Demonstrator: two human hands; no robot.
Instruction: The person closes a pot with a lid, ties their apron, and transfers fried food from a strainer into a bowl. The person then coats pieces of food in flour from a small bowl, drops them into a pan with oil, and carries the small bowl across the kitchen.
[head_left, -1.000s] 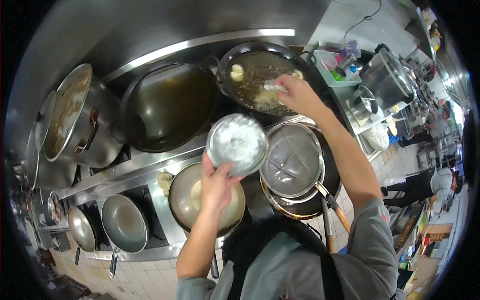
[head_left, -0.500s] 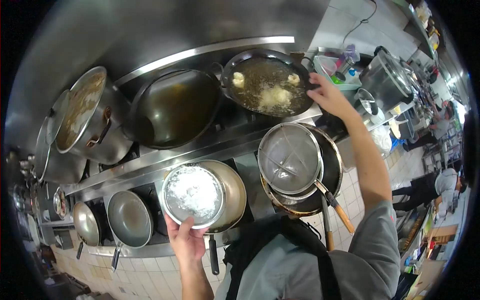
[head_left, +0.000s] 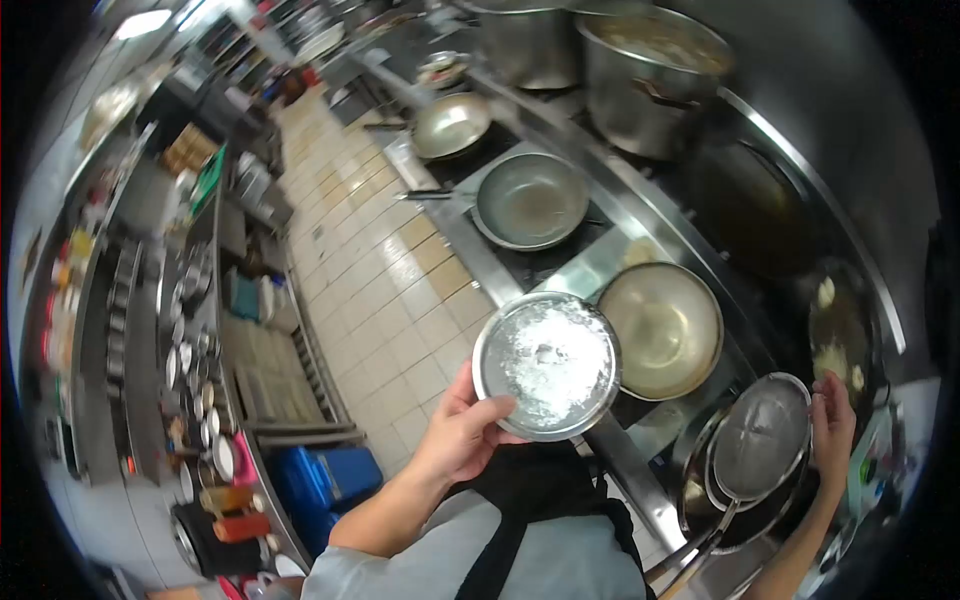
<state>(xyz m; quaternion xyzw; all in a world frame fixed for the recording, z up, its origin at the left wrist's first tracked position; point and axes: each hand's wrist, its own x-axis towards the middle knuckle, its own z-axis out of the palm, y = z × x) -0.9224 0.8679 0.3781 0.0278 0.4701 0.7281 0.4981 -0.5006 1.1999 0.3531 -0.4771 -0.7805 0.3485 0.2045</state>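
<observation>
My left hand (head_left: 462, 428) grips the rim of a round metal bowl (head_left: 490, 352), thumb inside the edge. White powder (head_left: 558, 362) covers much of its bottom. My right hand (head_left: 832, 422) holds nothing that I can see; its fingers are apart, beside a round mesh strainer (head_left: 762, 440). Just beyond those fingers is a dark wok (head_left: 838, 300) of oil with pale frying pieces (head_left: 828, 362) in it. The strainer rests over stacked pans (head_left: 692, 470), its handle pointing toward my body.
Along the stove stand an empty light-coloured pan (head_left: 660, 330), two smaller frying pans (head_left: 530, 200) (head_left: 450, 125), a large oil wok (head_left: 750, 205) and a tall stockpot (head_left: 640, 100). Left of the tiled floor (head_left: 400, 270) are a blue bin (head_left: 325, 485) and crowded shelves (head_left: 110, 330).
My view has swung left toward the aisle and shelves. The bowl in my left hand has moved away from above the light-coloured pan. My right hand stays close to the frying wok.
</observation>
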